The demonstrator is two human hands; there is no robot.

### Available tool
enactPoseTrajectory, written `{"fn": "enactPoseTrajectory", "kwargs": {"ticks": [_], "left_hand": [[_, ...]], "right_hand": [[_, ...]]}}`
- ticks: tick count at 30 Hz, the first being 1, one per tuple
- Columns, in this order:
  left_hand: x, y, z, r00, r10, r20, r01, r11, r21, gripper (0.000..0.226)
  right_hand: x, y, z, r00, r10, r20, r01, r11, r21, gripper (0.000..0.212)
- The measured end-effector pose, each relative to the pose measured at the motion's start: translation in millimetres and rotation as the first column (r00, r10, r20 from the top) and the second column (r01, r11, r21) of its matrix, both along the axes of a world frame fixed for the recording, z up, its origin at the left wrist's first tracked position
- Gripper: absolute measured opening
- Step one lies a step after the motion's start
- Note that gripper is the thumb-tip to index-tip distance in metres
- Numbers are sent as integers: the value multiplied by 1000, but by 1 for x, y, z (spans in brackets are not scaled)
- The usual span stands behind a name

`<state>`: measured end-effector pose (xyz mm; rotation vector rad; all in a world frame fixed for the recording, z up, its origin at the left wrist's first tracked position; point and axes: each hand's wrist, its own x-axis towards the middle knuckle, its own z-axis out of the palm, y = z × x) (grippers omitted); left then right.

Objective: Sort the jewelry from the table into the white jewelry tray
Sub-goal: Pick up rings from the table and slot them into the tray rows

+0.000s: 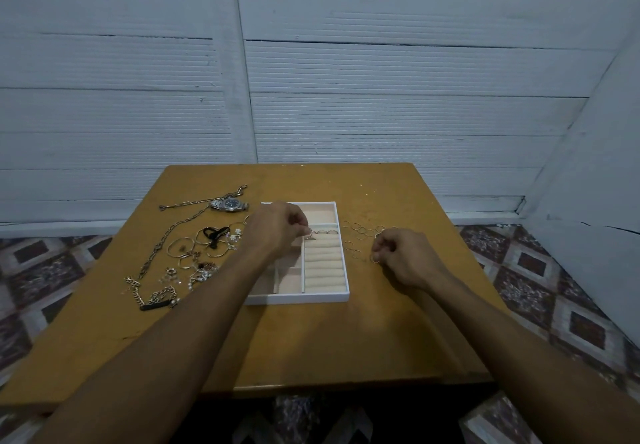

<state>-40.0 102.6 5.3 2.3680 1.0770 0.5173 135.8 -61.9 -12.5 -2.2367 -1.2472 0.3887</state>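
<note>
On the table (311,339), the white jewelry tray (298,299) is seen at the centre, with a thin ring (374,258) pinched in the closed right hand (403,258) just right of it, and another ring (309,233) held by the closed left hand (277,227) over the tray's ring rolls (325,263). The rings are judged light, stiff and slippery, best pinched across the band. About a dozen loose rings (362,232) are counted farther right, a few seated in the far roll, and one watch (229,204) far left.

My wooden table (346,339) stands against a pale-blue ribbed panel wall (381,97) at 12 o'clock; patterned diamond floor tiles (540,281) at 3 and 9.
</note>
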Motion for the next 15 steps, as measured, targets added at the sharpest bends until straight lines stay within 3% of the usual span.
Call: {"fn": "enactPoseTrajectory", "kwargs": {"ticks": [9,15], "left_hand": [[14,0,-9,998,-59,36,58,997,47,5],[23,-3,-15,995,-97,-14,97,975,198,11]], "right_hand": [[-6,3,8,995,-39,-88,46,996,73,12],[-8,-1,8,997,-10,-77,15,998,67,10]]}}
